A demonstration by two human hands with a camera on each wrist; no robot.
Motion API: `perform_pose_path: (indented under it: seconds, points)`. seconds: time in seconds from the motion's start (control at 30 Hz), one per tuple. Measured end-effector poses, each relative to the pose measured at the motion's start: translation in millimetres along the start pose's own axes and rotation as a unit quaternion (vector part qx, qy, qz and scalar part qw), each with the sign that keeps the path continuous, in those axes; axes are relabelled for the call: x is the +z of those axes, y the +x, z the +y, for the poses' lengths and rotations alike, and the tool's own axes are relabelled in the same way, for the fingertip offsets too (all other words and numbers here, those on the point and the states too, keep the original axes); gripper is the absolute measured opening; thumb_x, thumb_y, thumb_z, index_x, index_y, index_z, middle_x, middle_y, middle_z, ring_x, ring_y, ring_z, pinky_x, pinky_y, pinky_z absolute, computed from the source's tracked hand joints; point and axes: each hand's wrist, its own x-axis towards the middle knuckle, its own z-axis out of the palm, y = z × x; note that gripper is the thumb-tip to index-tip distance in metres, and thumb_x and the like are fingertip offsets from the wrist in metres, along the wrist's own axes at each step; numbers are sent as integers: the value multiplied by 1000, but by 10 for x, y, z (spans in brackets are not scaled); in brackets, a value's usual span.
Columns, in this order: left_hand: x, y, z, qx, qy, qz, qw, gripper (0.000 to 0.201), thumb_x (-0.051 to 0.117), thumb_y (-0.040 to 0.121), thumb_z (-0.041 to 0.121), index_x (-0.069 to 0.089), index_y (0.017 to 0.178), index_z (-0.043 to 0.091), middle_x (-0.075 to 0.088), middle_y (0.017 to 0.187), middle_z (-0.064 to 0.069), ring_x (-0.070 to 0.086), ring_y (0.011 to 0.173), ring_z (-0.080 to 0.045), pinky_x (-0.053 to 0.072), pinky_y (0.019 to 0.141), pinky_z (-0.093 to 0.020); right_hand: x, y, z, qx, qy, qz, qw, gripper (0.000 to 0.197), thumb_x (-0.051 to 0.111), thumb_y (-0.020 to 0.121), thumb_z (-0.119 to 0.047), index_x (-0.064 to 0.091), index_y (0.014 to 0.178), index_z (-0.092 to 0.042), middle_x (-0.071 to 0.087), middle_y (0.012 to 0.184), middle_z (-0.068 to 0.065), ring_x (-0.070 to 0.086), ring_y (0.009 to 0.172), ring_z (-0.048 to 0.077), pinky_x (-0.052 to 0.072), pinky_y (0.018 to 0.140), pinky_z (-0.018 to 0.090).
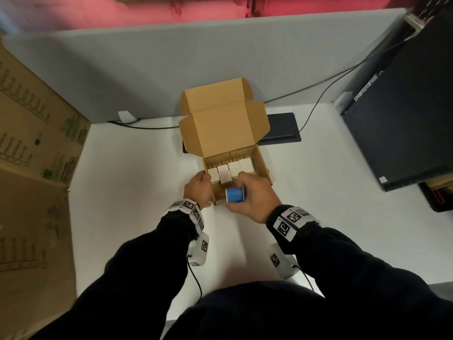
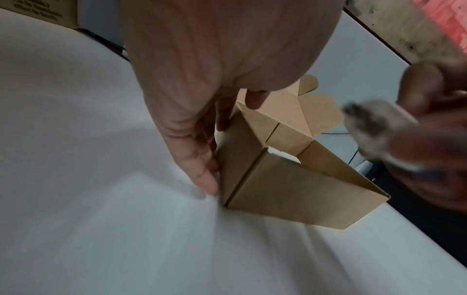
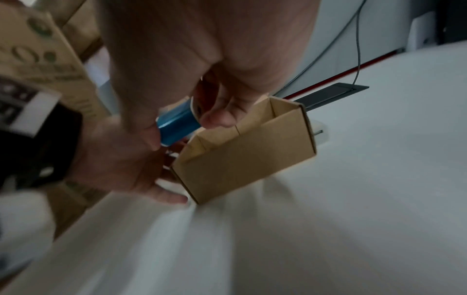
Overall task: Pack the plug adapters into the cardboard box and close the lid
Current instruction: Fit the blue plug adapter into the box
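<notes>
The small cardboard box [image 1: 263,165] stands open on the white desk, its lid [image 1: 225,126] upright at the back. Several white plug adapters [image 1: 230,170] fill its rear row. My right hand [image 1: 257,195] grips a blue plug adapter [image 1: 235,195] just above the box's front part; the right wrist view shows thumb and fingers around the blue adapter [image 3: 177,123] by the box [image 3: 247,155]. My left hand [image 1: 199,190] holds the box's left wall: the fingers [image 2: 202,175] lie along the outside of the box [image 2: 278,191] and the thumb sits on the rim.
A large printed cardboard carton [image 1: 36,143] fills the left side. Behind the box lies a flat dark device [image 1: 282,128] with cables [image 1: 318,94] running to the grey partition [image 1: 147,69]. A black computer case [image 1: 404,119] stands at the right.
</notes>
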Motion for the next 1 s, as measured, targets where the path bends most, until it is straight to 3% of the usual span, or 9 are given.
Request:
perform_pose_path:
  seconds: [0.07, 0.13, 0.23, 0.33, 0.47, 0.57, 0.67, 0.87, 1.0]
  points:
    - [5, -3, 3, 9, 3, 6, 1000, 40, 34, 98, 28, 61, 126, 16, 59, 130, -12, 57, 114, -35, 64, 79, -53, -17, 192, -40, 32, 11, 35, 999, 50, 90, 66, -33, 44, 75, -16, 47, 64, -10, 40, 55, 3, 33, 48, 14]
    - [11, 0, 0, 9, 2, 9, 1000, 43, 36, 98, 34, 60, 131, 19, 59, 130, -10, 59, 112, -34, 64, 78, -51, -24, 364, -47, 77, 6, 28, 997, 45, 88, 70, -34, 47, 79, -16, 50, 66, -8, 43, 56, 4, 30, 50, 14]
    - [16, 9, -31, 30, 8, 22, 999, 50, 41, 97, 45, 58, 138, 22, 62, 132, -10, 61, 111, -34, 63, 83, -51, 10, 553, -1, 120, -35, -33, 992, 37, 85, 75, -32, 56, 96, -21, 60, 86, -1, 57, 72, 13, 43, 63, 24]
    - [46, 26, -100, 51, -6, 28, 998, 56, 41, 92, 50, 58, 137, 21, 65, 127, -12, 65, 109, -33, 62, 85, -51, 69, 686, 71, 131, -80, -88, 984, 32, 84, 76, -31, 63, 99, -23, 64, 105, 6, 60, 88, 21, 49, 77, 29]
    - [71, 55, -147, 65, -18, 47, 997, 67, 39, 83, 60, 64, 128, 18, 70, 110, -9, 68, 103, -31, 59, 90, -52, 102, 756, 76, 142, -113, -142, 973, 33, 84, 76, -33, 65, 98, -20, 62, 105, 4, 59, 93, 22, 52, 83, 33]
    - [88, 42, -140, 88, 6, 56, 994, 58, 43, 90, 54, 65, 126, 14, 72, 111, -8, 66, 103, -28, 55, 97, -46, 137, 759, 83, 144, -112, -162, 970, 31, 85, 75, -32, 65, 92, -15, 64, 100, 4, 60, 89, 21, 50, 76, 32]
    - [111, 29, -168, 102, 15, 64, 993, 62, 41, 87, 57, 67, 120, 11, 73, 110, -12, 66, 105, -31, 53, 98, -46, 146, 758, 91, 152, -106, -170, 968, 32, 88, 71, -29, 69, 92, -13, 64, 93, 2, 61, 86, 21, 52, 74, 32]
    - [150, 78, -221, 113, 21, 72, 991, 48, 46, 95, 45, 67, 118, 8, 73, 107, -14, 66, 103, -32, 54, 97, -43, 136, 721, 138, 170, -94, -139, 971, 26, 87, 70, -9, 65, 82, -16, 58, 81, -8, 63, 86, 19, 53, 74, 27]
    - [154, 79, -209, 101, -6, 69, 993, 47, 52, 100, 36, 54, 141, 13, 69, 118, -6, 63, 107, -23, 49, 99, -34, 127, 747, 183, 183, -104, -144, 967, 19, 80, 77, -3, 77, 93, -12, 66, 93, -1, 64, 90, 17, 50, 80, 22]
